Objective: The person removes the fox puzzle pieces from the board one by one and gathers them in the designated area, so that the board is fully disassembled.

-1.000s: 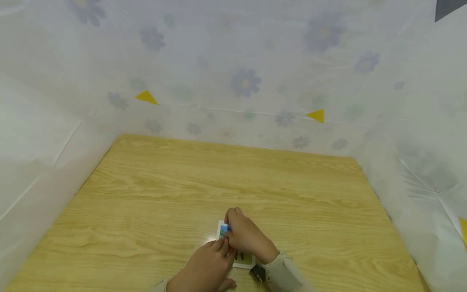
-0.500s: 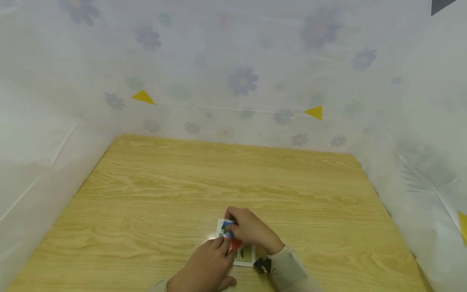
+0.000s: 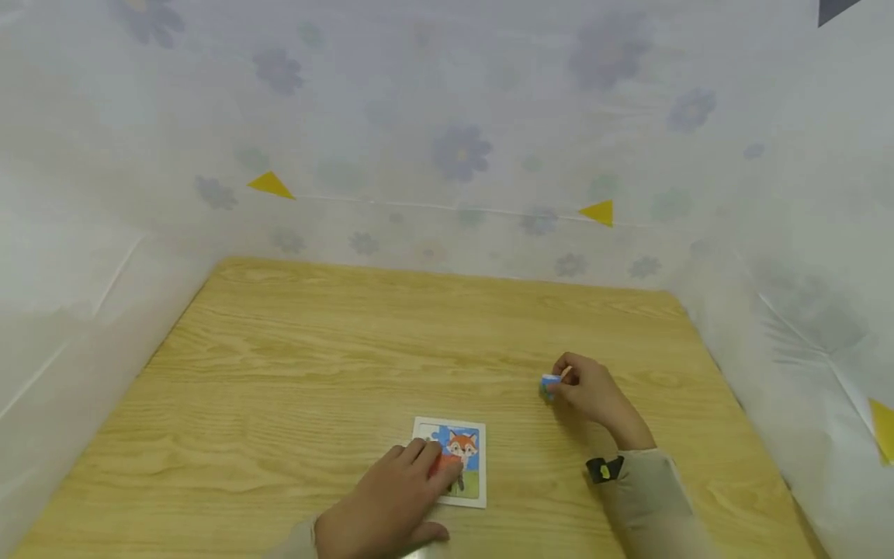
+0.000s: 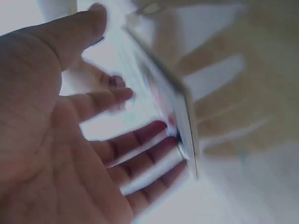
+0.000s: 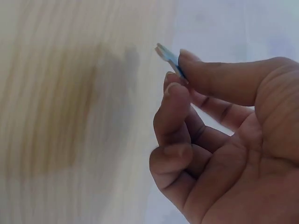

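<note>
A small square jigsaw puzzle [image 3: 472, 483] with a white frame and a fox picture lies on the table near its front. My left hand [image 3: 388, 497] rests its fairly straight fingertips on the left part of it, hiding some of the picture. The puzzle's upper left corner shows a pale gap beside the blue. Off to the right, my right hand [image 3: 592, 394] pinches a blue and green puzzle piece [image 3: 549, 384] between thumb and fingers, above the table. In the right wrist view, this thin puzzle piece [image 5: 172, 61] is seen nearly edge-on.
The wood-grain table [image 3: 314, 349] is walled in by pale flowered sheeting [image 3: 419, 116] at the back and both sides. Yellow triangles [image 3: 597, 213] are stuck on the sheeting. A black band [image 3: 604, 470] sits at the right wrist.
My right hand has lifted a puzzle piece out of the puzzle's upper left and carried it to the right. My left hand has stayed on the puzzle, and more of the fox now shows.
</note>
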